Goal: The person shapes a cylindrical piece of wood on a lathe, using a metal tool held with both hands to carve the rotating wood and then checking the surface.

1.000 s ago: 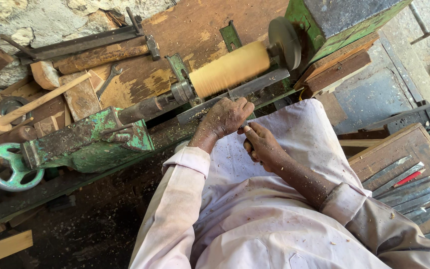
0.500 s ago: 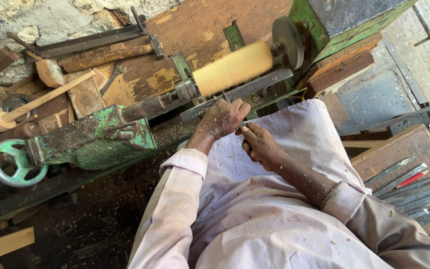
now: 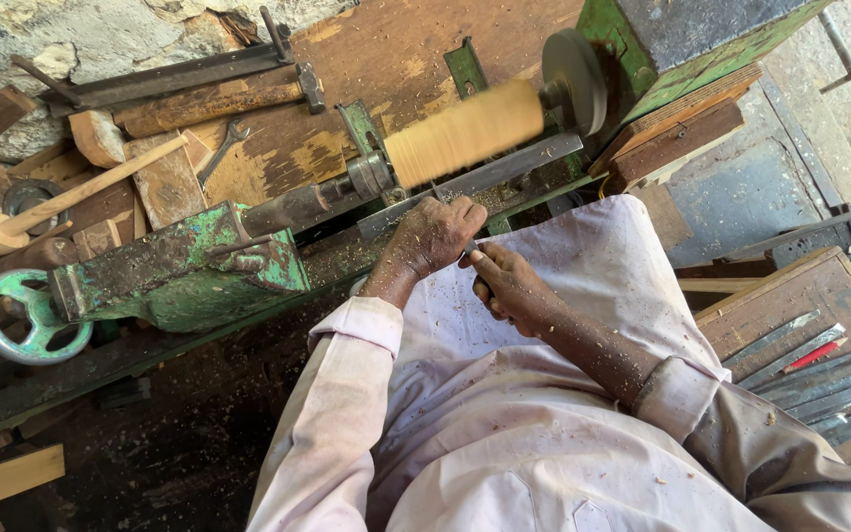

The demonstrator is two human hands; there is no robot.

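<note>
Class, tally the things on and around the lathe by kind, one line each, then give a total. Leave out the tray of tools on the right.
Pale wooden cylinder on the lathe: 1
Wooden mallet: 1
Green handwheel: 1
Spanner: 1
Cutting tool gripped by left hand and right hand: 1
Total: 5

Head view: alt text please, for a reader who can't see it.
Seen from above, a person's left hand and right hand hold a turning tool against a pale wooden cylinder on a green lathe; chisels lie in a tray at right.
</note>
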